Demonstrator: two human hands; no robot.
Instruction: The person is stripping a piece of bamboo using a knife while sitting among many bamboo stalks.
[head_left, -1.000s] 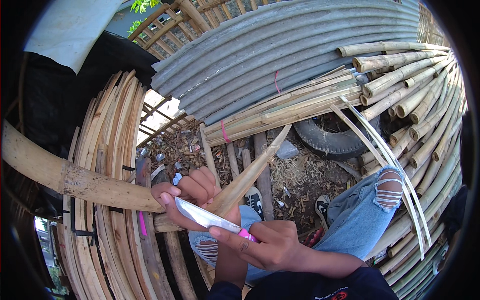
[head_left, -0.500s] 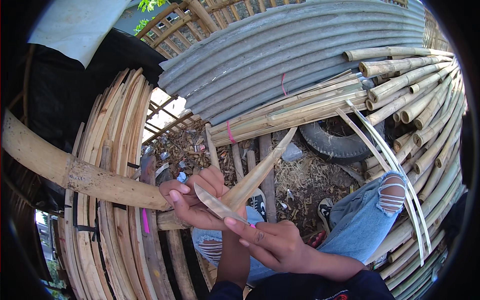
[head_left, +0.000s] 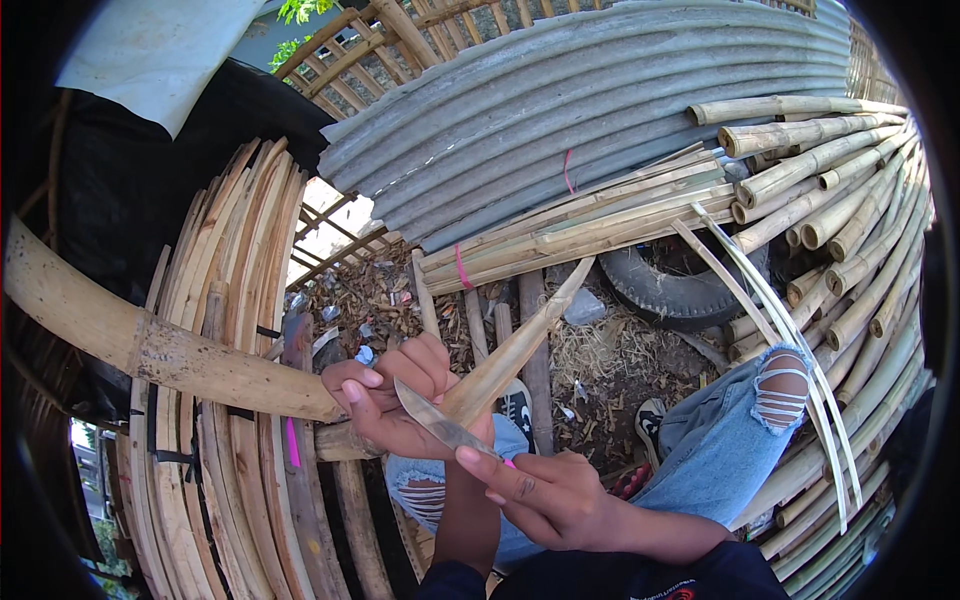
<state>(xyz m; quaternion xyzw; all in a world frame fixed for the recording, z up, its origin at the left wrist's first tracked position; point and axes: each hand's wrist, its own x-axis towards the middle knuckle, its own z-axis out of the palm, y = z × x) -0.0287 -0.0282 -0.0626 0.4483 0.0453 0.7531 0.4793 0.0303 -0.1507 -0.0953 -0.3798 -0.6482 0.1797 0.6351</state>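
Note:
My left hand (head_left: 405,395) is closed, fingers curled, where a tapered bamboo piece (head_left: 515,362) comes out of it; the piece narrows to a point at the upper right. In my right hand (head_left: 560,495) is a knife (head_left: 430,417), its blade pointing up and left across the front of my left hand. A bit of pink shows at the handle end, and my right thumb lies near the blade's base. The thick bamboo pole (head_left: 230,375) comes in from the left and ends beside my left fingers. How the tapered piece sits inside my left hand is hidden.
Split bamboo slats (head_left: 230,230) stand stacked at left. A tied bundle (head_left: 590,225) leans by a corrugated metal sheet (head_left: 600,110). Bamboo poles (head_left: 860,250) pile up at right, near a tyre (head_left: 660,295). Thin strips (head_left: 790,340) rest over my knee (head_left: 785,385).
The knife and my right hand have shifted slightly down and to the right. My left hand and the tapered bamboo piece have barely moved.

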